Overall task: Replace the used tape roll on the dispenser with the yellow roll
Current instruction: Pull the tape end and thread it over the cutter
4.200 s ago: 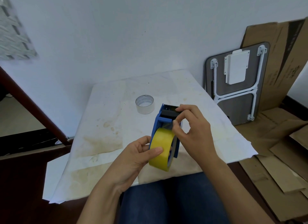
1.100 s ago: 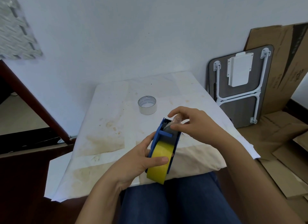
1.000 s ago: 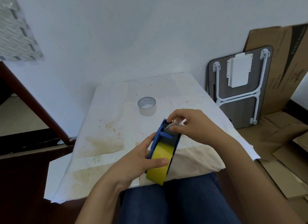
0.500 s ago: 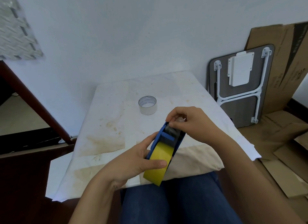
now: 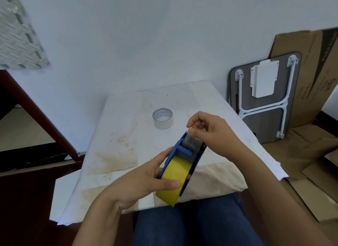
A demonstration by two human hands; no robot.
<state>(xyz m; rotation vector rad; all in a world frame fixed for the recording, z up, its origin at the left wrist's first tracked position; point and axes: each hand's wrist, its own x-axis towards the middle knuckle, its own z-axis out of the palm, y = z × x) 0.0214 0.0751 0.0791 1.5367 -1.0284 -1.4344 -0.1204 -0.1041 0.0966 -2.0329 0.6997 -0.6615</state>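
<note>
The blue tape dispenser point(image 5: 182, 150) is held tilted above the table's near edge, with the yellow roll point(image 5: 172, 179) seated in it. My left hand point(image 5: 146, 178) grips the dispenser and roll from the left, thumb across the yellow tape. My right hand point(image 5: 210, 132) is at the dispenser's top end, fingertips pinched on the tape's free end over the blade. The used roll point(image 5: 163, 118), an almost bare white core, stands on the table behind the dispenser, apart from both hands.
The table point(image 5: 128, 136) carries a stained white sheet and stands against the wall. A folded table point(image 5: 265, 103) and flattened cardboard point(image 5: 314, 154) lie to the right. A dark wooden frame point(image 5: 42, 121) is on the left. My legs in blue jeans are below the table edge.
The dispenser has tilted further to the right. My right hand has risen slightly at the dispenser's top, drawing the tape end up over the blade. My left hand keeps its grip.
</note>
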